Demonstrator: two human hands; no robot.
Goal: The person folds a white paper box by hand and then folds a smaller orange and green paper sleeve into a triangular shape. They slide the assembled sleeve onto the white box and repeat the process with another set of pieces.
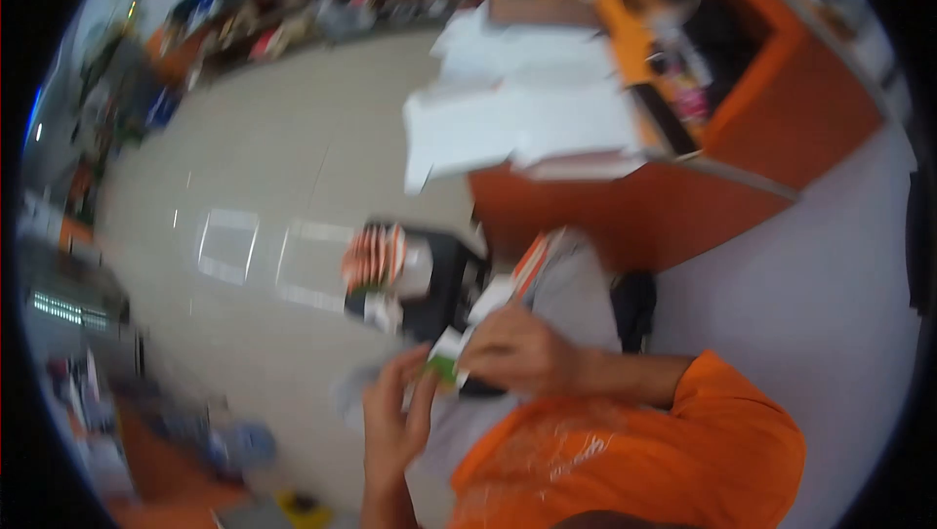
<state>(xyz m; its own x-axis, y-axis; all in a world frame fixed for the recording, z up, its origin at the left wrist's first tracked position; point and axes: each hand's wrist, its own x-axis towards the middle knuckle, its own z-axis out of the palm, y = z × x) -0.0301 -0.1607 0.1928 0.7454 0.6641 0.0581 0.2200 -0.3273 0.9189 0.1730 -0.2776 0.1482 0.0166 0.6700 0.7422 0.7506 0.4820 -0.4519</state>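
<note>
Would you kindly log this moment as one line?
left hand: holding green-and-white item | right hand: curled beside it | grip detail: blurred

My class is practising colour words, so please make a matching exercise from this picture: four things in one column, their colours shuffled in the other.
Things:
1. T-shirt
2. Sheets on the desk
3. Small piece at the fingertips of the left hand
4. Trousers

Colours:
A. Grey
B. Partly green
C. Orange
D. White

Right pairs: 1-C, 2-D, 3-B, 4-A
</note>
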